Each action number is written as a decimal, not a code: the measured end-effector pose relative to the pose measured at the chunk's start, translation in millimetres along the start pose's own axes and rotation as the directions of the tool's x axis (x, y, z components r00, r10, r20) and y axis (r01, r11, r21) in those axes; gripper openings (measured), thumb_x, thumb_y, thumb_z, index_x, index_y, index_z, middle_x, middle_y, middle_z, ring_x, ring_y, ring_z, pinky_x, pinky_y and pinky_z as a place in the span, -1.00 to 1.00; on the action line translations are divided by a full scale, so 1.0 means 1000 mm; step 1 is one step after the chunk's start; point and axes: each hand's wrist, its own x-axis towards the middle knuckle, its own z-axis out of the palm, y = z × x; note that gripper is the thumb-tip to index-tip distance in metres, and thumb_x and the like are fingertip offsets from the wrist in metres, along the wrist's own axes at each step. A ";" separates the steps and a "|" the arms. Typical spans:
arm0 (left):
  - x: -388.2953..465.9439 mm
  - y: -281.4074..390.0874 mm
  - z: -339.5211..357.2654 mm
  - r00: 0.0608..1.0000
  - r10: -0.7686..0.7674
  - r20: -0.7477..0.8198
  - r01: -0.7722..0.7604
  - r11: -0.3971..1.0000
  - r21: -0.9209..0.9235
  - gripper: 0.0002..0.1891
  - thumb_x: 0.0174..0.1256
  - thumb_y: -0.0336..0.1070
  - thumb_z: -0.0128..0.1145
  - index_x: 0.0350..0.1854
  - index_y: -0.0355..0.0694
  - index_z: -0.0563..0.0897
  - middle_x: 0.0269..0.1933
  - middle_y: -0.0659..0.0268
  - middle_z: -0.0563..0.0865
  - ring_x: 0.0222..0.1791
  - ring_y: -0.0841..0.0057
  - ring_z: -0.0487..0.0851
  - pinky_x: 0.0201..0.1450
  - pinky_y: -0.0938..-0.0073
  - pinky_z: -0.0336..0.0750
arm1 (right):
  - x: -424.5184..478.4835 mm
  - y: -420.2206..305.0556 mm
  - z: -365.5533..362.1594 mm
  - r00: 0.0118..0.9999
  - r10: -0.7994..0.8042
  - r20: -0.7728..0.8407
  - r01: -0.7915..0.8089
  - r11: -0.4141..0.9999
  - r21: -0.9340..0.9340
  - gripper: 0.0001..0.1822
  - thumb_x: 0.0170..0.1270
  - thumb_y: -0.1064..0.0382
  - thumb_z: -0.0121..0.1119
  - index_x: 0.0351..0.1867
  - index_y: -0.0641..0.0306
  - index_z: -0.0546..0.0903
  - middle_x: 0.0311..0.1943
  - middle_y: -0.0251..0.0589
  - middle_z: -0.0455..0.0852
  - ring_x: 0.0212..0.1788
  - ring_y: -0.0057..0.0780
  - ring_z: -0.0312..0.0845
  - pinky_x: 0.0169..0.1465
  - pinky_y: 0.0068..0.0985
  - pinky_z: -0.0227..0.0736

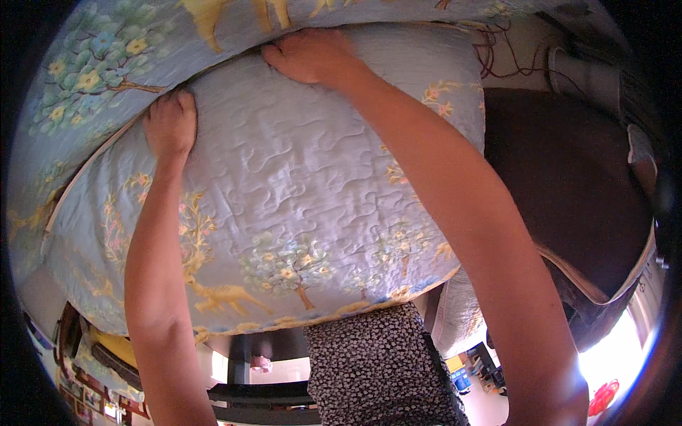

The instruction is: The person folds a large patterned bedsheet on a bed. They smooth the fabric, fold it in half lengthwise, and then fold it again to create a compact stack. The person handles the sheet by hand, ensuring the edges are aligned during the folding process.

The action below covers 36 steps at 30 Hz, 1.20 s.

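Spread before me lies a grey-blue quilted cover [277,154] printed with trees, deer and pink flowers. My left hand [173,123] is curled over its far edge, at the left part of a dark crease. Further right along that same edge, my right hand [314,56] is also closed on the fabric, thumb side to the left. The fingertips of both hands are hidden in the crease. Beyond it rises a second matching printed cover [106,69] with a large tree and yellow deer. Wavy stitching and wrinkles mark the near cover's middle.
Dark brown upholstery [559,181] shows at the right, beside the cover. Dark red cords [511,66] loop at the upper right. Below are my black floral garment [373,362], black furniture rails [261,396] and a red object [603,396] near bright light.
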 end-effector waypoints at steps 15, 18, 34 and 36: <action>0.006 0.002 0.013 0.999 0.026 -0.033 -0.027 0.999 -0.031 -0.51 0.28 -0.04 -0.40 -0.29 -0.26 0.59 -0.15 0.12 0.64 -0.09 0.17 0.54 -0.01 0.11 0.34 | -0.091 0.224 -0.053 0.866 0.406 -0.290 -0.344 0.907 0.243 -0.41 0.26 -0.20 -0.20 0.09 0.20 0.48 0.10 0.01 0.47 0.13 -0.08 0.37 0.15 -0.36 0.23; -0.004 0.005 0.000 0.998 -0.007 -0.056 0.005 0.999 -0.041 -0.49 0.28 -0.03 -0.42 -0.28 -0.26 0.60 -0.15 0.10 0.64 -0.09 0.15 0.54 0.01 0.11 0.34 | -0.078 0.267 -0.054 0.896 0.367 -0.251 -0.311 0.920 0.238 -0.39 0.27 -0.22 -0.22 0.17 0.17 0.39 0.15 -0.02 0.41 0.19 -0.07 0.30 0.21 -0.33 0.14; -0.143 0.027 -0.048 0.944 0.166 -0.286 -0.257 0.914 -0.315 -0.48 0.28 -0.01 -0.12 0.23 -0.16 0.31 0.29 0.08 0.25 0.26 0.07 0.21 0.19 -0.05 0.12 | -0.285 0.025 0.007 0.927 0.034 -0.373 -0.029 0.999 0.017 -0.42 0.10 0.46 0.15 0.20 0.29 0.29 0.14 0.01 0.37 0.16 -0.06 0.29 0.24 -0.26 0.15; -0.201 0.004 -0.064 0.968 0.195 -0.157 -0.246 0.858 -0.451 -0.49 0.26 -0.04 -0.05 0.19 -0.21 0.32 0.20 0.02 0.32 0.18 0.07 0.28 0.15 -0.01 0.15 | -0.286 -0.034 0.015 0.976 0.168 -0.137 -0.095 0.900 0.426 -0.47 0.08 0.47 0.16 0.14 0.27 0.35 0.04 -0.07 0.44 0.08 -0.16 0.39 0.14 -0.34 0.30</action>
